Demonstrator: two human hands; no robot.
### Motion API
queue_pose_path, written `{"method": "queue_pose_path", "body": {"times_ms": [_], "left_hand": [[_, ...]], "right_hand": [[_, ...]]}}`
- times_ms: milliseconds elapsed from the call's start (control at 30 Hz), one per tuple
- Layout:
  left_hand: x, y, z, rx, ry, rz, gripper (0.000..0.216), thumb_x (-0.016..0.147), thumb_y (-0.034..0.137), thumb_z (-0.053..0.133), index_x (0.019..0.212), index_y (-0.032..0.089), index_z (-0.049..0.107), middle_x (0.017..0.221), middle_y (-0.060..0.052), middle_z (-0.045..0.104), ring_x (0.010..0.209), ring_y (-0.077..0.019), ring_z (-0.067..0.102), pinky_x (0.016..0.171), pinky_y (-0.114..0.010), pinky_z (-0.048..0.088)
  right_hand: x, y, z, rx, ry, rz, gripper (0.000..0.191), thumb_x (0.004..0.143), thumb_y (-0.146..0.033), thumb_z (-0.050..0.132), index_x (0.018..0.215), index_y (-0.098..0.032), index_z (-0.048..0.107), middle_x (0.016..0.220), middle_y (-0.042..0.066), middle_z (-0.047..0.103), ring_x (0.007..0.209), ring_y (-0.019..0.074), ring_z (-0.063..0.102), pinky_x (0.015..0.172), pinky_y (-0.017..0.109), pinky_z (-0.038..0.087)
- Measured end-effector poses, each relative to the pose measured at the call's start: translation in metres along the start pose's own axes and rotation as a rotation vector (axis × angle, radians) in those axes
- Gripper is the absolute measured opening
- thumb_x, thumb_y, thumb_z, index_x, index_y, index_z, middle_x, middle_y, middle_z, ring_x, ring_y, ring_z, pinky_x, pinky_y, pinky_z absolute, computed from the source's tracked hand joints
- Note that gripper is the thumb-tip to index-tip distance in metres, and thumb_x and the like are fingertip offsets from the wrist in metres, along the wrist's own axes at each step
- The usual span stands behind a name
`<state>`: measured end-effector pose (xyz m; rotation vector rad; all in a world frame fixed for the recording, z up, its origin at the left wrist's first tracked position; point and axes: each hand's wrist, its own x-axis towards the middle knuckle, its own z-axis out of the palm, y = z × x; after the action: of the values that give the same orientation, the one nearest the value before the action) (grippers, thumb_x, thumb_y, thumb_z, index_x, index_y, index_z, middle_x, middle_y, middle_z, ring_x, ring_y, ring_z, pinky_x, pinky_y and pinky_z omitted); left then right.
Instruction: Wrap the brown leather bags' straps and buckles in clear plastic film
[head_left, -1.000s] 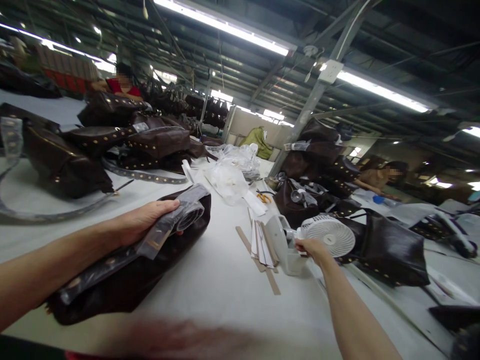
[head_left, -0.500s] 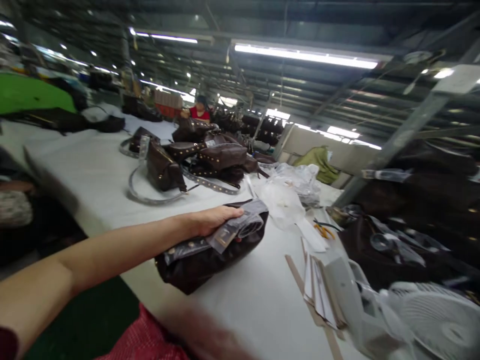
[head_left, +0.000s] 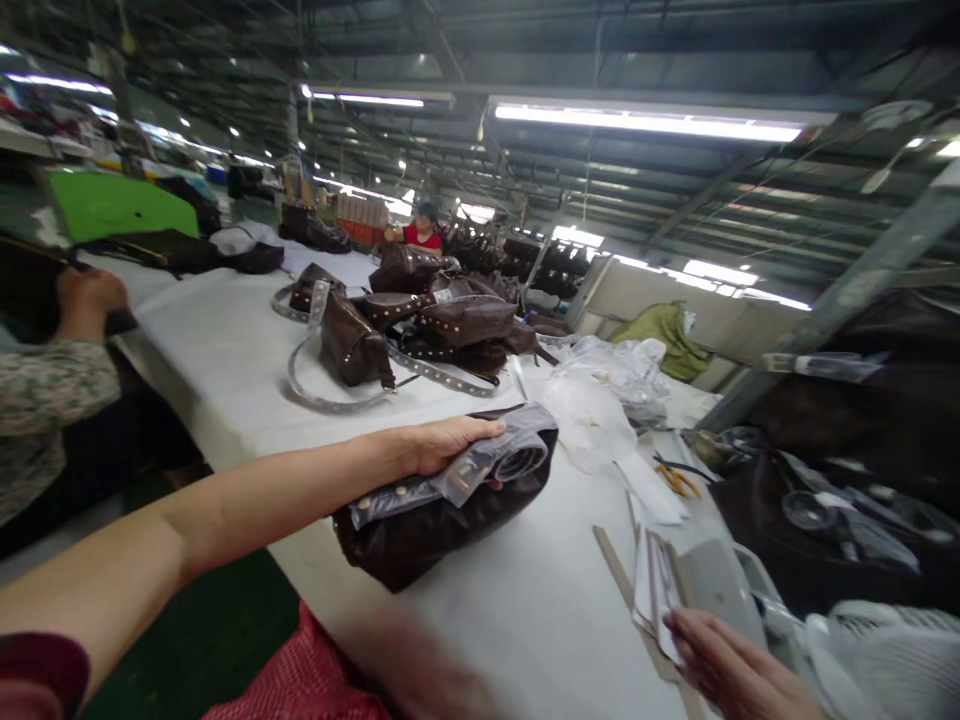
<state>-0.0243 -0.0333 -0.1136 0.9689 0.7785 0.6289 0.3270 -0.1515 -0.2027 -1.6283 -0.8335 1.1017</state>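
Observation:
My left hand point(head_left: 454, 442) is closed around the top of a dark brown leather handbag point(head_left: 442, 540) resting on the white table. Beneath and beside its fingers sits a rolled, plastic-wrapped studded strap point(head_left: 517, 455). A small clear packet point(head_left: 465, 475) hangs over the bag's front. At the lower right, my right hand point(head_left: 727, 665) pinches the end of a white paper strip point(head_left: 666, 630) in a small stack of white and brown card strips point(head_left: 645, 580). Its lower part runs out of the picture.
Studded brown handbags point(head_left: 450, 320) are heaped farther up the table point(head_left: 240, 370). Crumpled clear plastic point(head_left: 600, 400) and yellow-handled scissors point(head_left: 679, 482) lie to the right, near a white fan point(head_left: 892, 650). A co-worker's hand point(head_left: 90, 295) shows at the left; another person point(head_left: 421, 235) is behind the heap.
My right hand has come into view at the lower right and taken hold of a paper strip. My left hand keeps its grip on the handbag. The camera view has shifted left.

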Motion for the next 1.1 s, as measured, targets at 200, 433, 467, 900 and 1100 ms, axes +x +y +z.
{"method": "queue_pose_path", "body": {"times_ms": [200, 433, 467, 900, 1100], "left_hand": [[-0.013, 0.008, 0.009, 0.146, 0.111, -0.011, 0.034, 0.094, 0.039, 0.044, 0.091, 0.01, 0.063, 0.067, -0.008, 0.07, 0.057, -0.0162, 0.06, 0.054, -0.022, 0.045], [-0.004, 0.012, 0.01, 0.174, 0.198, -0.078, 0.028, 0.092, 0.036, 0.047, 0.096, 0.012, 0.061, 0.07, -0.011, 0.072, 0.059, -0.0176, 0.061, 0.052, -0.022, 0.046], [-0.003, 0.013, 0.011, 0.172, 0.213, -0.092, 0.029, 0.092, 0.037, 0.047, 0.096, 0.012, 0.061, 0.071, -0.011, 0.072, 0.059, -0.0179, 0.061, 0.051, -0.022, 0.046], [0.0, 0.015, 0.013, 0.192, 0.253, -0.129, 0.032, 0.091, 0.036, 0.047, 0.103, 0.01, 0.061, 0.072, -0.012, 0.072, 0.06, -0.0204, 0.064, 0.052, -0.028, 0.052], [0.002, 0.013, 0.011, 0.17, 0.226, -0.08, 0.034, 0.094, 0.032, 0.044, 0.113, 0.009, 0.059, 0.067, -0.01, 0.071, 0.056, -0.0171, 0.062, 0.05, -0.022, 0.049]], "right_hand": [[-0.017, -0.027, -0.034, 0.117, 0.117, -0.129, 0.041, 0.052, -0.047, 0.084, 0.07, -0.013, 0.07, 0.057, -0.002, 0.057, 0.052, 0.0059, 0.044, 0.046, 0.017, 0.035], [0.022, -0.026, -0.129, -0.046, 0.482, -0.012, 0.029, 0.053, -0.033, 0.074, 0.069, -0.01, 0.067, 0.053, -0.003, 0.055, 0.043, 0.0033, 0.036, 0.04, 0.016, 0.022], [0.027, -0.021, -0.13, -0.051, 0.488, 0.001, 0.028, 0.054, -0.033, 0.072, 0.069, -0.011, 0.066, 0.053, -0.003, 0.055, 0.042, 0.0034, 0.036, 0.039, 0.016, 0.022], [0.045, 0.042, -0.113, -0.006, 0.563, 0.118, 0.028, 0.065, -0.039, 0.071, 0.069, -0.012, 0.063, 0.053, -0.001, 0.058, 0.038, 0.0041, 0.034, 0.034, 0.016, 0.02], [0.037, 0.057, -0.115, -0.012, 0.589, 0.12, 0.035, 0.067, -0.049, 0.068, 0.068, -0.018, 0.052, 0.065, 0.005, 0.064, 0.04, 0.0061, 0.038, 0.038, 0.021, 0.031]]}}
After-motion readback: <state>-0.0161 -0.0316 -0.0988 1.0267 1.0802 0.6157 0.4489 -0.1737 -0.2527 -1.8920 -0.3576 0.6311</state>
